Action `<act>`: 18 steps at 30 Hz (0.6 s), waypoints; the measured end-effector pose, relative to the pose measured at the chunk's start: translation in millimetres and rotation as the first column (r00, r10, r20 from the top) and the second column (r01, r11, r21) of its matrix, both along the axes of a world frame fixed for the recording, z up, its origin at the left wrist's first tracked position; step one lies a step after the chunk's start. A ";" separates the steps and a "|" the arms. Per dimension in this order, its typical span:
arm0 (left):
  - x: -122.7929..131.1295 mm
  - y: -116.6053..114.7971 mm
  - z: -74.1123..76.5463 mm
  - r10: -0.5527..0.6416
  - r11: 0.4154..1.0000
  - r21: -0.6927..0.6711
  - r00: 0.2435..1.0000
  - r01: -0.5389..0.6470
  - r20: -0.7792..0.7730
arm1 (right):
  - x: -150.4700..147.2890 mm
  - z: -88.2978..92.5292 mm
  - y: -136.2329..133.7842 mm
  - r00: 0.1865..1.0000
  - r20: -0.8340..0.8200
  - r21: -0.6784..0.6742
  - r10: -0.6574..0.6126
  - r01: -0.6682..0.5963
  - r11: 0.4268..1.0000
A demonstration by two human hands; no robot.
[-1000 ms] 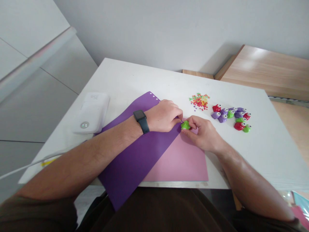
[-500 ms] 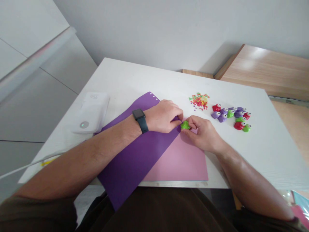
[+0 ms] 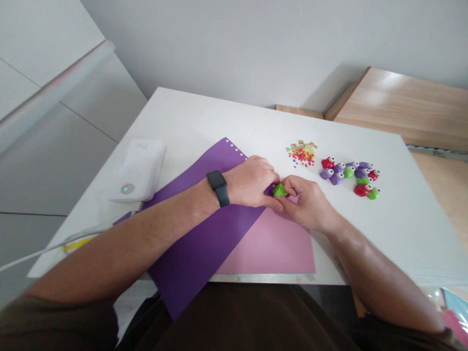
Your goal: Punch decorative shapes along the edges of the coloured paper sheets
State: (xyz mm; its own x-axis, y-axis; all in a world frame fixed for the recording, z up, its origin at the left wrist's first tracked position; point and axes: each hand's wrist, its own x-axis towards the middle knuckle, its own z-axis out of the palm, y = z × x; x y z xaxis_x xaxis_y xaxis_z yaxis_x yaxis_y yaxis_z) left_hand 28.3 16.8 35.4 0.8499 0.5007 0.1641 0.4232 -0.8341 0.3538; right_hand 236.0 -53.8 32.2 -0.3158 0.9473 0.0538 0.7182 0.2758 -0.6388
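A sheet of purple paper (image 3: 204, 239) lies slanted over a pink sheet (image 3: 270, 243), with small star-shaped holes along its far edge. My left hand (image 3: 254, 183), a dark watch on its wrist, is closed at the paper's right corner, its thumb reaching below a green paper punch (image 3: 280, 190). That punch sits at the paper's edge, pinched between the thumb and fingers of my right hand (image 3: 305, 197). Fingers hide part of the corner and of the punch. Beyond the hands lies a pile of small coloured paper cut-outs (image 3: 302, 153).
Several red, purple and green paper punches (image 3: 349, 171) stand in a group at the right of the white table (image 3: 395, 234). To the left are a white device (image 3: 137, 170) with a lit round button and a white cable (image 3: 36, 253). Wooden furniture (image 3: 405, 107) stands behind.
My left hand has shifted slightly right and nearer, its thumb now below the punch. The purple paper has moved a little with it. My right hand keeps its hold on the green punch.
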 end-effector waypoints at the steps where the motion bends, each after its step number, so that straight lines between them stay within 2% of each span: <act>1: 0.3 -0.1 -0.3 -0.004 1.000 -0.002 1.000 0.004 0.003 | -0.3 0.1 0.0 1.000 0.005 0.005 -0.001 0.001 1.000; 18: 1.2 1.3 -1.2 -0.020 1.000 -0.003 1.000 0.020 -0.009 | -2.6 -1.4 -0.3 0.999 0.031 0.061 0.008 -0.010 0.998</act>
State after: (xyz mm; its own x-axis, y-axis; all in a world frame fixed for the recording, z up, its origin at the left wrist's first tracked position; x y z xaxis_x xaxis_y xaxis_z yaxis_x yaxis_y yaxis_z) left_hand 29.4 18.1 34.2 0.8614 0.4837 0.1547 0.4095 -0.8417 0.3518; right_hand 233.5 -54.1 30.8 -0.3265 0.9397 0.1020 0.7349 0.3203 -0.5978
